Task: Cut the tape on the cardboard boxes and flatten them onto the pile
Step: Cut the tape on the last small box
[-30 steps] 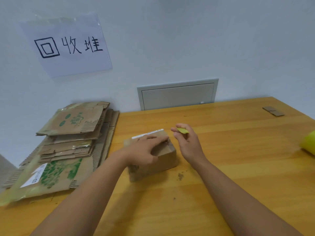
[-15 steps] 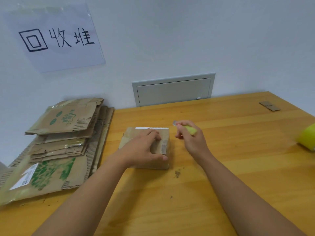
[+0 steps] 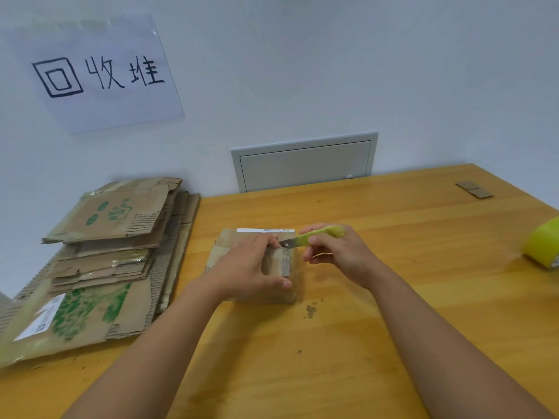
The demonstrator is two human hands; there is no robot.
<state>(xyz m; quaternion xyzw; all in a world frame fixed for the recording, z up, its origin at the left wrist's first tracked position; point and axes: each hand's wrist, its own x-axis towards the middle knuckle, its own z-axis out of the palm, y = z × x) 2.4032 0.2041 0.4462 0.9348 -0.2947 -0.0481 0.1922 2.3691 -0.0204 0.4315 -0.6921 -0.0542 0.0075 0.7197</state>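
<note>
On the table [image 3: 348, 343], closest to the camera, there are just two forearms and some crumbs. Past them sits the box [image 3: 279, 267], a small cardboard one lying flat mid-table. It looks light and a bit worn, so I'd guess it slides around easily and the walls give if you squeeze. Best bet is to pin it from above rather than grab the sides.

That's pretty much what the left hand [image 3: 245, 267] does: palm spread over the top, thumb hooked round the near right corner, fingertips up by the far edge. The right hand [image 3: 338, 252] hangs just right of the box, thumb and fingers pinched on a green knife [image 3: 311, 237], blade tip over the far top edge, really close to the left fingertips. Can't tell if it's touching the tape. That spot looks risky for a slip.

Further back on the left, the pile [image 3: 99, 261] of flattened boxes lies against the wall.
</note>
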